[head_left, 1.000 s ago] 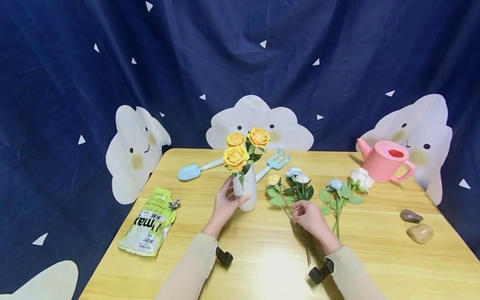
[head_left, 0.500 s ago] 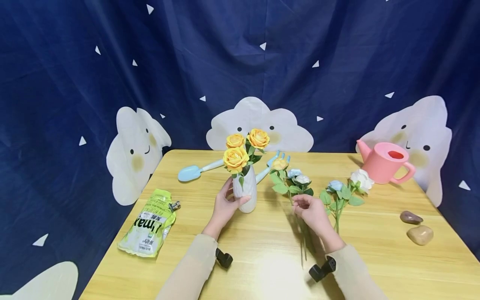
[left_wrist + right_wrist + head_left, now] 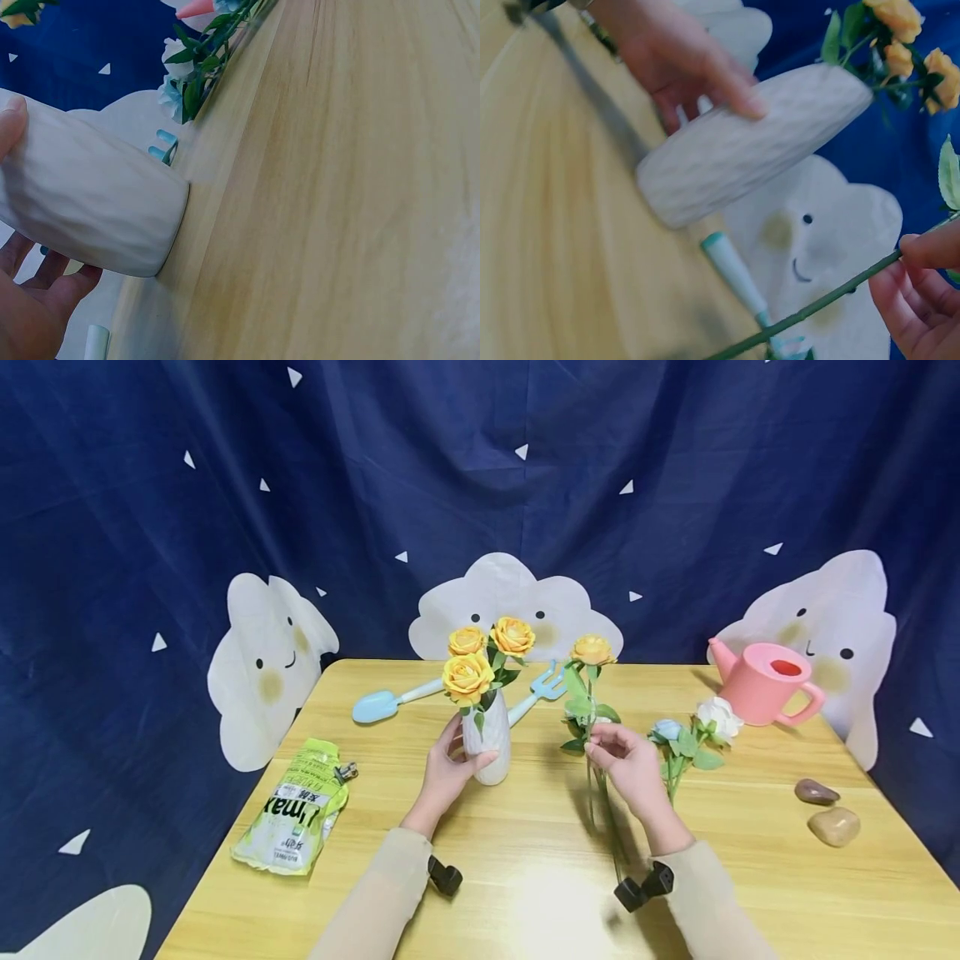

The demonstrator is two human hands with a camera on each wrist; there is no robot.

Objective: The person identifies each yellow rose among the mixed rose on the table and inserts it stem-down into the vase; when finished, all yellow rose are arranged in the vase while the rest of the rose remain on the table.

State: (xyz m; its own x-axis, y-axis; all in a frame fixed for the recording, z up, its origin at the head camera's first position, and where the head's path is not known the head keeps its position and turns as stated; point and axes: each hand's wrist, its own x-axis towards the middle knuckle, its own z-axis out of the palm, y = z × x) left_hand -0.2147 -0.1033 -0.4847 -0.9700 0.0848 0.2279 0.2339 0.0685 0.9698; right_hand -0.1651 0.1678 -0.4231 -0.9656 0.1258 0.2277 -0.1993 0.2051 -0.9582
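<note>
My left hand (image 3: 450, 764) grips the white textured vase (image 3: 489, 739), thumb on the near side and fingers around the back. Several yellow-orange roses (image 3: 467, 678) stand in the vase. With thumb and fingertips, my right hand (image 3: 632, 768) pinches the green stem (image 3: 821, 301) of a single yellow rose (image 3: 592, 650), held nearly upright to the right of the vase. Behind that hand, partly hidden, lie a blue and a white rose (image 3: 176, 79) with dark leaves. In the right wrist view the vase and the left hand's thumb on it show plainly.
A blue rose (image 3: 666, 730) and a white rose (image 3: 720, 720) lie to the right. At the back are a blue toy shovel (image 3: 377, 706), a blue toy fork (image 3: 547, 685) and a pink watering can (image 3: 767, 685). A green-white bag (image 3: 294, 810) lies left, two stones (image 3: 834, 827) right.
My right hand has raised the yellow rose off the table, tilting it from lying to nearly upright. The left hand and the vase have stayed in place.
</note>
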